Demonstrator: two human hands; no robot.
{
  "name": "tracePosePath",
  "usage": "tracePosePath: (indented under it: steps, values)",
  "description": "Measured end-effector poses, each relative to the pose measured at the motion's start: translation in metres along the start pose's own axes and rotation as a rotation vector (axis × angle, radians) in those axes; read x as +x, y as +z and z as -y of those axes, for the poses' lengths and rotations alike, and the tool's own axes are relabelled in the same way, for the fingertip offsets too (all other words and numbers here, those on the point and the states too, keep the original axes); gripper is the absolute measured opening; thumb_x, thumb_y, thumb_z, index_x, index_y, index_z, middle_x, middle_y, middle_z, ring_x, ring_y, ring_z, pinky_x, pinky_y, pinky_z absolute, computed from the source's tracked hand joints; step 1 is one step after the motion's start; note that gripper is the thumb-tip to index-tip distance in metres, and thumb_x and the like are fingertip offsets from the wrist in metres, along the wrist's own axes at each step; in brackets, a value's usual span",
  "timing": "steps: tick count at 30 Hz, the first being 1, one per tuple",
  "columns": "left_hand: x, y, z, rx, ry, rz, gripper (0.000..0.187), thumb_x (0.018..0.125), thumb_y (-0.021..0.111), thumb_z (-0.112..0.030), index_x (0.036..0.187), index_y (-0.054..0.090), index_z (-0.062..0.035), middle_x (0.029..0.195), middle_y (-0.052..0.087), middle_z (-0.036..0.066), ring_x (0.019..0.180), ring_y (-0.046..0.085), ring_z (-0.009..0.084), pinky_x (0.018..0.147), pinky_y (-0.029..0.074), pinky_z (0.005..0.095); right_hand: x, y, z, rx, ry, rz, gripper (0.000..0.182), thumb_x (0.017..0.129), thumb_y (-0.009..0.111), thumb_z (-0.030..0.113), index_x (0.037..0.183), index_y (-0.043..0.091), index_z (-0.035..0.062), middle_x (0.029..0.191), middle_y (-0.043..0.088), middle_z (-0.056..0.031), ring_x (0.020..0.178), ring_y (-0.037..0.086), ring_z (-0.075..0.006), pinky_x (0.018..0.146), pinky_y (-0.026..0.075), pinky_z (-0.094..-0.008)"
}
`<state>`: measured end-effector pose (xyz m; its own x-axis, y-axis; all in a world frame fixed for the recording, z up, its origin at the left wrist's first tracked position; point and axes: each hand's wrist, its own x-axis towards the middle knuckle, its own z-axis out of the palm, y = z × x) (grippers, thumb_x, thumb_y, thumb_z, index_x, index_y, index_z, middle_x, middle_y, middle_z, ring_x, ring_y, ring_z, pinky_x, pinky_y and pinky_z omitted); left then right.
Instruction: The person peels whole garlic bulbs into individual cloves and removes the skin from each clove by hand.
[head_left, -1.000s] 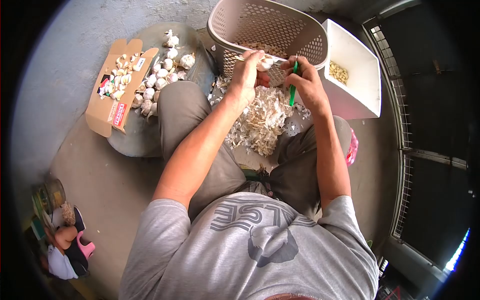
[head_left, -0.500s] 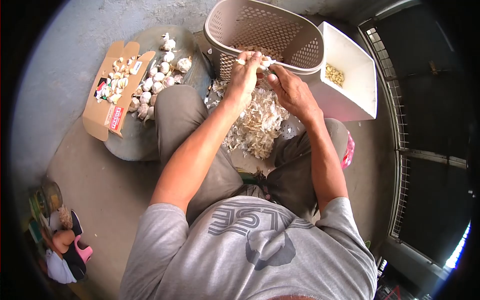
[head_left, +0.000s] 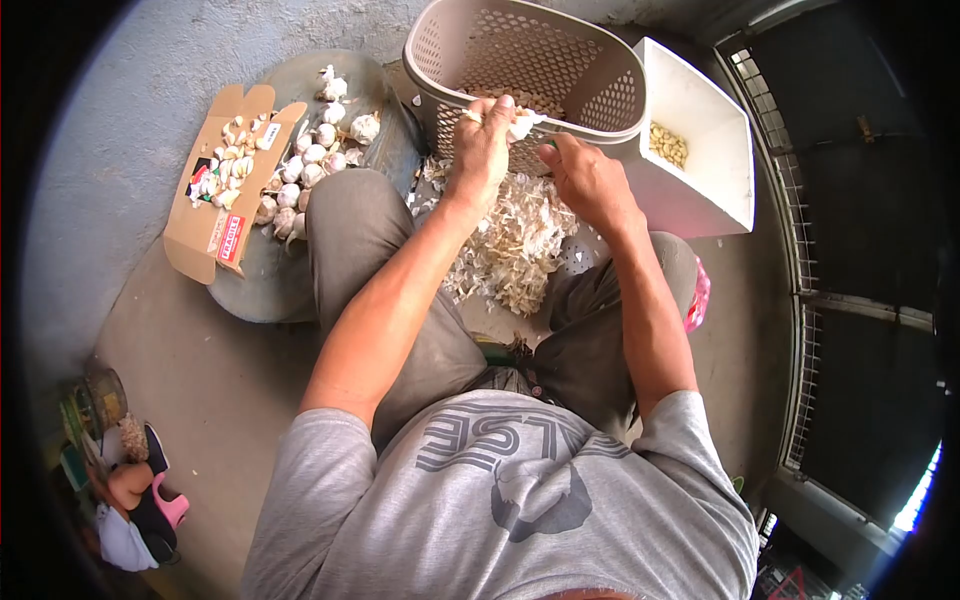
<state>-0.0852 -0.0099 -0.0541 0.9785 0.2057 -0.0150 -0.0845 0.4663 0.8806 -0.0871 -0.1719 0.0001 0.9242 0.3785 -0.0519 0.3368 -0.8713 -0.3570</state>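
My left hand (head_left: 483, 150) is closed around a partly peeled white garlic bulb (head_left: 522, 124), just in front of the basket's near rim. Close by on the right, my right hand (head_left: 596, 186) is curled shut, its thumb and forefinger pointing at the bulb with a small gap between. From its fingers a small green piece (head_left: 552, 144) of a tool peeks out; the rest of that tool is hidden. Below both hands lies a heap of dry garlic skins (head_left: 515, 240).
Whole garlic bulbs (head_left: 313, 153) lie on a round grey surface (head_left: 260, 300) at the left, beside a cardboard box (head_left: 190, 235) bearing loose cloves (head_left: 233, 165). A perforated basket (head_left: 425, 80) stands ahead. Peeled cloves (head_left: 668, 147) sit in a white foam box (head_left: 715, 150).
My right hand has drawn back slightly from the garlic bulb, opening a gap. My left hand has shifted a little to the left with the bulb, which shows more plainly.
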Motion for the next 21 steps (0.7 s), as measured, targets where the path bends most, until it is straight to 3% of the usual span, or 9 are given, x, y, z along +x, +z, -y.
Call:
tracePosePath:
  steps: [2, 5, 6, 9, 10, 12, 14, 18, 21]
  values:
    - [0.004, -0.003, 0.005, 0.025, 0.017, -0.007, 0.035, 0.103, 0.062, -0.041, 0.101, 0.063, -0.0057, 0.090, 0.067, 0.001, 0.073, 0.053, 0.0060, 0.067, 0.045, 0.0231, 0.003, 0.000, -0.015, -0.071, 0.089, 0.030, 0.038, 0.106, 0.053, 0.036, 0.120, 0.062, 0.0016, 0.095, 0.070, -0.0245, 0.096, 0.069, -0.0402, 0.079, 0.053, -0.0484]
    - [0.007, -0.008, 0.008, 0.056, -0.037, 0.006, 0.040, 0.103, 0.061, -0.045, 0.102, 0.063, -0.0056, 0.089, 0.065, 0.000, 0.078, 0.056, 0.0068, 0.070, 0.046, 0.0242, -0.001, -0.008, -0.018, 0.363, -0.016, -0.128, 0.044, 0.105, 0.057, 0.039, 0.127, 0.062, 0.0007, 0.094, 0.071, -0.0214, 0.091, 0.070, -0.0315, 0.082, 0.053, -0.0425]
    - [0.007, -0.005, 0.009, 0.059, -0.035, 0.016, 0.041, 0.103, 0.060, -0.047, 0.102, 0.062, -0.0052, 0.089, 0.065, 0.000, 0.080, 0.057, 0.0071, 0.073, 0.046, 0.0247, -0.001, -0.006, -0.012, 0.410, -0.142, -0.247, 0.045, 0.102, 0.064, 0.035, 0.123, 0.064, -0.0039, 0.091, 0.069, -0.0219, 0.085, 0.070, -0.0319, 0.076, 0.054, -0.0413]
    - [0.005, 0.002, 0.012, 0.084, -0.015, 0.099, 0.047, 0.106, 0.052, -0.051, 0.103, 0.061, -0.0042, 0.097, 0.064, 0.002, 0.090, 0.056, 0.0088, 0.083, 0.046, 0.0277, -0.001, -0.001, 0.005, 0.516, -0.257, -0.312, 0.044, 0.098, 0.070, 0.033, 0.121, 0.063, -0.0038, 0.093, 0.069, -0.0222, 0.089, 0.070, -0.0304, 0.075, 0.053, -0.0402]
    - [0.003, 0.002, 0.013, 0.116, -0.001, 0.120, 0.048, 0.107, 0.050, -0.051, 0.103, 0.061, -0.0041, 0.098, 0.063, 0.003, 0.091, 0.056, 0.0090, 0.084, 0.046, 0.0280, 0.004, 0.004, 0.004, 0.537, -0.287, -0.324, 0.040, 0.096, 0.074, 0.030, 0.115, 0.063, -0.0037, 0.088, 0.068, -0.0214, 0.081, 0.068, -0.0292, 0.072, 0.053, -0.0394]
    - [-0.003, 0.004, 0.010, 0.189, -0.018, 0.124, 0.051, 0.108, 0.044, -0.052, 0.101, 0.060, -0.0047, 0.098, 0.061, 0.002, 0.092, 0.053, 0.0091, 0.085, 0.044, 0.0281, 0.006, 0.000, 0.007, 0.523, -0.184, -0.228, 0.038, 0.097, 0.073, 0.030, 0.110, 0.061, -0.0038, 0.083, 0.066, -0.0208, 0.075, 0.064, -0.0279, 0.069, 0.051, -0.0398]
    - [-0.003, 0.003, 0.015, 0.170, 0.030, 0.123, 0.051, 0.109, 0.044, -0.052, 0.101, 0.061, -0.0045, 0.094, 0.062, 0.002, 0.088, 0.056, 0.0094, 0.081, 0.047, 0.0280, 0.010, 0.005, 0.008, 0.527, -0.173, -0.197, 0.037, 0.098, 0.071, 0.030, 0.100, 0.057, -0.0032, 0.075, 0.062, -0.0196, 0.066, 0.056, -0.0256, 0.064, 0.049, -0.0406]
    - [-0.014, 0.006, 0.001, 0.106, -0.034, 0.135, 0.050, 0.109, 0.045, -0.049, 0.100, 0.062, -0.0037, 0.084, 0.064, 0.002, 0.076, 0.061, 0.0104, 0.070, 0.052, 0.0277, 0.019, 0.011, 0.001, 0.668, -0.228, -0.175, 0.034, 0.100, 0.068, 0.027, 0.094, 0.052, -0.0022, 0.074, 0.057, -0.0216, 0.066, 0.056, -0.0249, 0.064, 0.048, -0.0412]
    - [-0.007, 0.001, 0.010, 0.188, 0.042, 0.139, 0.048, 0.109, 0.046, -0.048, 0.101, 0.063, -0.0038, 0.080, 0.064, 0.003, 0.070, 0.062, 0.0112, 0.063, 0.053, 0.0277, 0.023, 0.023, -0.003, 0.624, -0.262, -0.246, 0.031, 0.100, 0.067, 0.025, 0.095, 0.053, -0.0021, 0.074, 0.057, -0.0204, 0.068, 0.057, -0.0241, 0.064, 0.048, -0.0392]
